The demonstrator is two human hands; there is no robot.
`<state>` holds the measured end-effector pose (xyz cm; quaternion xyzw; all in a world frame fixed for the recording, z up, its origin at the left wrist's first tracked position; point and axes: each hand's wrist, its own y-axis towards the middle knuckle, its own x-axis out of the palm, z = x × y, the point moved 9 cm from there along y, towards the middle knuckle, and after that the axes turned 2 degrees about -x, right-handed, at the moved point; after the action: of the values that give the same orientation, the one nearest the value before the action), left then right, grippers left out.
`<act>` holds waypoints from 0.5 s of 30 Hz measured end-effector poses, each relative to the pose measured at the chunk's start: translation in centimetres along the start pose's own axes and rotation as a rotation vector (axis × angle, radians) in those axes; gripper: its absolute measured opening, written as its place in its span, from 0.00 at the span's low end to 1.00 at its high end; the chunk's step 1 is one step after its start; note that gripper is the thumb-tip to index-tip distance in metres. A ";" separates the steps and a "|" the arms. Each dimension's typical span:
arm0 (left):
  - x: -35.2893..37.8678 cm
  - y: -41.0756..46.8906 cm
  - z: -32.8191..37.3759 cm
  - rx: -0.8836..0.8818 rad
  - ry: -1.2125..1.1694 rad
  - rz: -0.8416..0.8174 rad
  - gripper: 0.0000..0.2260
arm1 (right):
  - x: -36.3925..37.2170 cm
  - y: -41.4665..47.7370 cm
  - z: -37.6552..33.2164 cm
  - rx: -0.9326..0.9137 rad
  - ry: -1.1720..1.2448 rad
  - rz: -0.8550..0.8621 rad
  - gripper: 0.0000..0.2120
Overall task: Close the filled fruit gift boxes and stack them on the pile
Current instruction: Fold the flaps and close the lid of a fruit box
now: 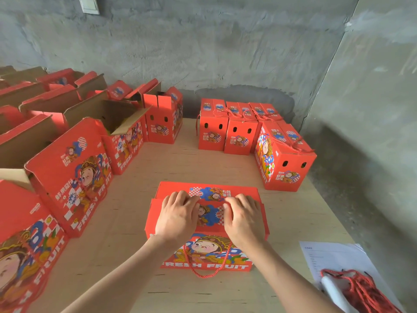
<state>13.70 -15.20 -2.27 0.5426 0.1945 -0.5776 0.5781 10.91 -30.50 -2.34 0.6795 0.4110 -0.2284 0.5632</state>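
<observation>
Fruit gift box, red printed cardboard, 6 o'clock on table; pile of closed boxes at 1 o'clock; left hand and right hand side by side, pressing its top flaps flat, gripping nothing; probably heavy, stiff-walled, lid crushable; lift under both ends.

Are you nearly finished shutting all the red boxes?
Not nearly. Done: a cluster of closed boxes stands at the far right. In hand: the left hand and right hand press down the top flaps of the middle box, not yet moved to the others. Left: several open boxes along the left, flaps up.
</observation>
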 end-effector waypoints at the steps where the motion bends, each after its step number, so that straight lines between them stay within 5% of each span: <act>1: 0.0 0.0 0.0 0.008 -0.019 0.000 0.10 | 0.0 -0.1 0.1 -0.006 0.008 0.009 0.06; 7: -0.2 -0.3 -0.4 0.063 -0.135 0.016 0.09 | 0.1 -0.2 0.0 -0.027 0.052 -0.002 0.05; 10: 0.9 0.0 -1.2 0.081 -0.157 -0.126 0.15 | -0.1 -0.4 -0.3 -0.050 0.051 -0.042 0.10; 15: 2.6 -1.0 -4.1 0.076 0.123 -0.319 0.21 | 2.0 -2.0 1.0 -0.041 -0.108 -0.360 0.24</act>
<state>15.13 -12.63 -6.33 0.5606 0.2914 -0.6346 0.4452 10.57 -30.78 -5.32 0.5702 0.4997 -0.3532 0.5480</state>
